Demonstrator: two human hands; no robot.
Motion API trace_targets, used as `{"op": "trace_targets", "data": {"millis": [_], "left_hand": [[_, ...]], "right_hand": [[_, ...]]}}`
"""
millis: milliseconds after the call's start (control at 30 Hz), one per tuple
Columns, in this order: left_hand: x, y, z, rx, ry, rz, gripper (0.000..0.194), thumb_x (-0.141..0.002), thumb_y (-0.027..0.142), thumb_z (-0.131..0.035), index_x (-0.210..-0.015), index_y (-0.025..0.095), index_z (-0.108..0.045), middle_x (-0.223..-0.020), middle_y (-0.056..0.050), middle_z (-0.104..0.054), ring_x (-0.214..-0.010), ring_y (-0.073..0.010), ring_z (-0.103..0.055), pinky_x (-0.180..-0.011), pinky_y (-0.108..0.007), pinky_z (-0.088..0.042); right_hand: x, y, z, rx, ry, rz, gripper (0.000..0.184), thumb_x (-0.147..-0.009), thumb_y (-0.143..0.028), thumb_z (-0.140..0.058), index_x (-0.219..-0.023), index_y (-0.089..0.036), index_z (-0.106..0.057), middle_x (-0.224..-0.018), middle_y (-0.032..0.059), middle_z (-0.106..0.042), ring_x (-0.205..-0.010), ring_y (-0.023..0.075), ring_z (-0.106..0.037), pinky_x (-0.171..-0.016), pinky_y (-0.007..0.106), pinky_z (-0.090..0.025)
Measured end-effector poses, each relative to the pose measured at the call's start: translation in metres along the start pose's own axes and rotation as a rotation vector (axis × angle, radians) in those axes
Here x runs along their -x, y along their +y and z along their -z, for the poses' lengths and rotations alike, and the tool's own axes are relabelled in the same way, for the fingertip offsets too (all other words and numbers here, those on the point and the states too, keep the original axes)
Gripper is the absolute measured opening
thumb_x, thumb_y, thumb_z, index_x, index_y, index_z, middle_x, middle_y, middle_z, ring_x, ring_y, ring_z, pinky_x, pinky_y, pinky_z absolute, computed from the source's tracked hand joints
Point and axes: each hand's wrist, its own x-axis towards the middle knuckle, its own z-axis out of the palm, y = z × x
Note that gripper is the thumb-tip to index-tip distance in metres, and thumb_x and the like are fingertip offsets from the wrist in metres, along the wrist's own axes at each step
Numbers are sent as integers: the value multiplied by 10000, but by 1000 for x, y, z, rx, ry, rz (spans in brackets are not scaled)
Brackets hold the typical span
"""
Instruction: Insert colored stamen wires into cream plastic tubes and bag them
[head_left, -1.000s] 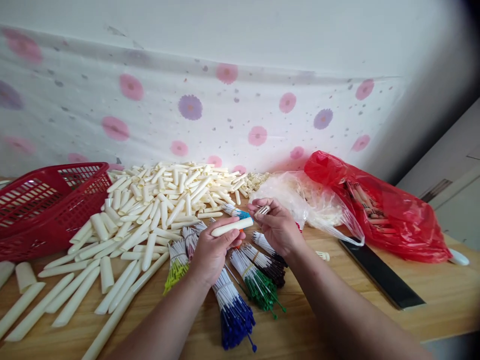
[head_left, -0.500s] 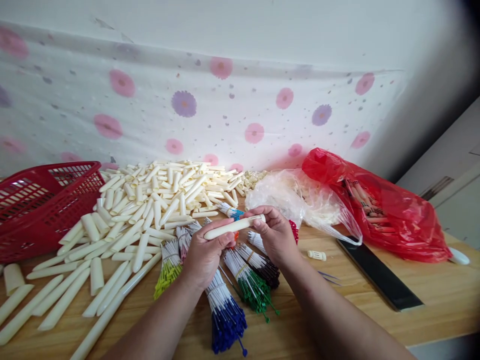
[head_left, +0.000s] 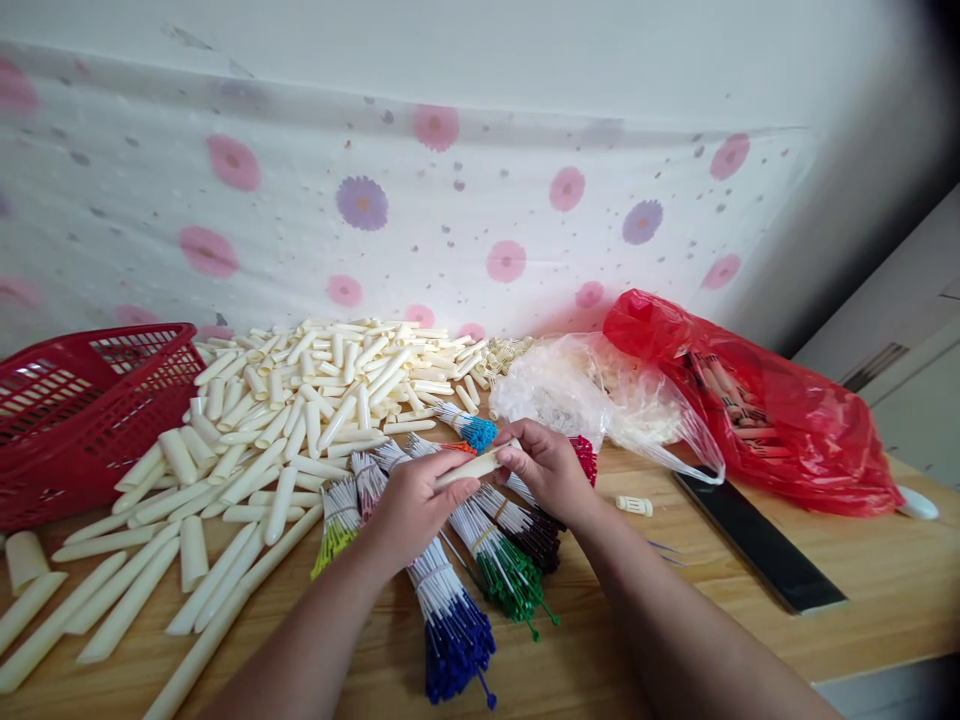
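Observation:
My left hand [head_left: 411, 505] and my right hand [head_left: 546, 468] both grip one cream plastic tube [head_left: 471, 466], held level above the wooden table [head_left: 862, 590]. The left fingers wrap its left part and the right fingertips pinch its right end. Under the hands lie several bundles of thin white sticks with coloured tips: blue [head_left: 454, 630], green [head_left: 504, 575], dark brown [head_left: 541, 538], yellow-green [head_left: 335, 520], light blue [head_left: 469, 428] and red [head_left: 583, 455]. A small cream ribbed cap [head_left: 634, 505] lies on the table just right of my right hand.
A big heap of cream tubes [head_left: 322, 390] covers the table's left and middle. A red basket [head_left: 82, 420] stands at the far left. A clear bag [head_left: 600, 395] and a red bag [head_left: 757, 410] sit at the back right. A black flat bar [head_left: 757, 545] lies near them.
The right hand has pressed a small ribbed piece into the tube's right end and closed on it. Both hands with the tube have sunk slightly toward the bundles.

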Motion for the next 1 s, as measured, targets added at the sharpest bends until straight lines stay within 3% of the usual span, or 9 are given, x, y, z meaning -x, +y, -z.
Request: {"op": "trace_targets", "data": {"millis": [100, 167, 233, 333, 433, 600, 900, 1000], "left_hand": [[2, 4, -4, -105, -58, -73, 341, -875, 379, -492, -1095, 175, -653, -847, -31, -684, -750, -161, -593, -700, -238, -438], [3, 6, -6, -141, -79, -79, 341, -890, 387, -460, -1061, 164, -652, -764, -15, -654, -675, -144, -561, -646, -225, -415], [4, 9, -9, -165, -115, -92, 308, -892, 380, -459, -986, 167, -661, -737, -5, -638, -651, -136, -544, -625, -218, -395], [7, 12, -14, -182, -184, -141, 252, -879, 347, -485, -843, 180, -670, -675, 9, -610, -609, -128, -519, -597, -212, -367], [9, 13, -19, -164, -262, -164, 236, -882, 314, -481, -774, 182, -645, -619, 25, -557, -559, -111, -480, -563, -203, -340], [10, 14, -25, -173, -284, -148, 243, -892, 294, -459, -715, 176, -578, -605, 42, -485, -559, -97, -439, -563, -195, -318], [10, 15, -30, -168, -225, -91, 259, -883, 295, -452, -673, 171, -540, -611, 41, -463, -570, -103, -419, -573, -204, -316], [10, 14, -28, -181, -260, -103, 253, -875, 278, -460, -663, 172, -549, -588, 42, -454, -552, -102, -409, -559, -206, -303]], "right_hand": [[1, -1, 3, 244, 1, 52, 311, -853, -496, -530, -772, -202, -592, -537, -25, -551, -485, 114, -520, -493, 237, -396], [0, -3, 7, 283, -19, 73, 361, -866, -529, -490, -808, -203, -633, -607, 8, -603, -578, 144, -569, -573, 267, -434], [-1, -6, 9, 134, -32, 49, 465, -886, -589, -393, -1004, -211, -636, -834, 55, -678, -777, 189, -629, -704, 318, -472], [-1, -10, 8, -151, -39, 0, 574, -896, -637, -271, -1243, -255, -521, -1189, 74, -619, -1097, 218, -570, -895, 381, -441], [1, -15, 5, -246, -159, -5, 560, -897, -625, -299, -1299, -275, -472, -1288, 69, -562, -1223, 216, -485, -993, 401, -373], [2, -13, 3, -235, -216, -27, 525, -920, -567, -321, -1353, -279, -397, -1286, 83, -552, -1242, 222, -461, -1009, 423, -349], [1, -5, 2, -233, -182, -62, 510, -917, -564, -339, -1319, -269, -449, -1213, 79, -586, -1184, 216, -496, -988, 409, -361], [1, -6, 1, -237, -236, -74, 498, -913, -552, -370, -1297, -255, -481, -1163, 72, -603, -1127, 202, -529, -977, 387, -371]]}}
